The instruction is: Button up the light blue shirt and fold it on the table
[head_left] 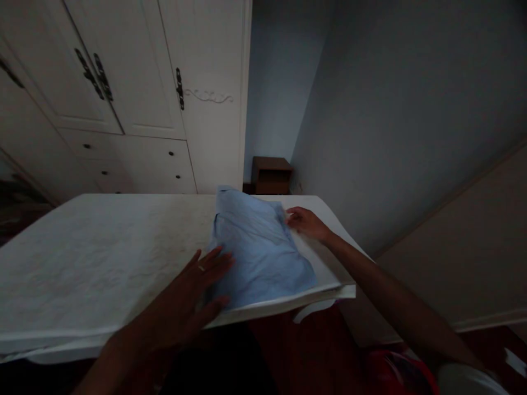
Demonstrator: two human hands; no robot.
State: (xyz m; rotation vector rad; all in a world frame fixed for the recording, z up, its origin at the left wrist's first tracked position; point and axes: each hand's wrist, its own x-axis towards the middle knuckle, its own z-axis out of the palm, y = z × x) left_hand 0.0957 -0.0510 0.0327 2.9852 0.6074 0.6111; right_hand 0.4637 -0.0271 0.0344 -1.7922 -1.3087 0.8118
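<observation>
A light blue cloth (259, 247), wrinkled and perhaps a folded garment, lies flat near the right end of a white-topped table (123, 241). At its near left side is my left hand (201, 291), fingers spread, the fingertips over the cloth's edge; a ring shows on one finger. My right hand (304, 222) is at the cloth's far right edge. Its fingers are bent and appear to pinch that edge, though slight blur hides the exact contact.
Behind the table stands a white wardrobe (214, 49) with dark handles. A small brown cabinet (272, 174) is in the far corner beside a grey-blue wall (403, 109). Below at the right, something red (395, 373) lies close to my right arm.
</observation>
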